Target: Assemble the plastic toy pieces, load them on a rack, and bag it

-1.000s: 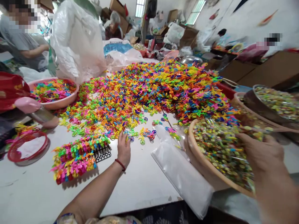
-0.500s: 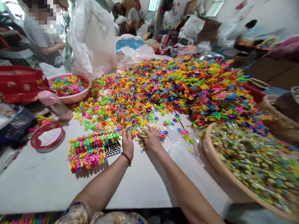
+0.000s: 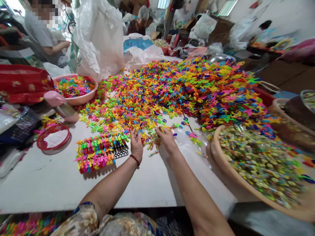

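My left hand, with a dark red bead bracelet, is at the near edge of the loose plastic pieces. Its fingers are curled upward, and whatever they hold is too small to make out. To its right, my right hand has its fingers closed over a few small printed tubes, partly hidden beneath them. One more printed tube lies on the white table just below. Left of my left hand stands a black rack with rows of colourful plastic pieces set upright, its right end bare.
A large heap of colourful plastic pieces spreads across the table. At right stands a big tan basin full of small wrapped tubes. At left are a pink basin, a pink-lidded bottle and a red basket. A person sits beyond.
My right hand has drawn its spread fingers together over the small tubes. A printed tube now shows on the table below it. My left hand has shifted little, and the view has tilted slightly.
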Demonstrator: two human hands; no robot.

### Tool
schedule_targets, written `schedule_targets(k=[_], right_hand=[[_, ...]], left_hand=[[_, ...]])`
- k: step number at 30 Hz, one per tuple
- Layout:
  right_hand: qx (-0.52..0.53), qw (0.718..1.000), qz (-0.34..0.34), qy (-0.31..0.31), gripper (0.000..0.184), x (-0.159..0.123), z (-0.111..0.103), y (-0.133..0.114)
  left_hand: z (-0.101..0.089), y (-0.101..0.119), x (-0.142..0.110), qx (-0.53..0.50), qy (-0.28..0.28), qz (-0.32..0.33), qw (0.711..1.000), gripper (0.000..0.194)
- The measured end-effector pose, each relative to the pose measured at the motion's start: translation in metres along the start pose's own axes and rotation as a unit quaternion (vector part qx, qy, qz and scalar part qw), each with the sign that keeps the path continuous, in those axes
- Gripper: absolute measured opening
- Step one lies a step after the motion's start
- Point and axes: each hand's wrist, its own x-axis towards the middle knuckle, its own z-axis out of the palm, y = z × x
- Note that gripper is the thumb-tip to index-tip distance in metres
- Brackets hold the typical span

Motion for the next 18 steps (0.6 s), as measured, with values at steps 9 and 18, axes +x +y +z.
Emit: schedule_targets(k=[9,18], right_hand=[[0.137,0.989,0.050,-0.002,0.034,-0.012,-0.016,-0.038],[0.187,0.971,0.138,-0.063,0.030,-0.091,-0.019,-0.027]], left_hand=[[0.004,0.010,-0.005,-0.097,-0.031,-0.053,0.993,0.036],[0.008,0.042,-0.011,-0.201,-0.042,-0.190,0.960,0.034]])
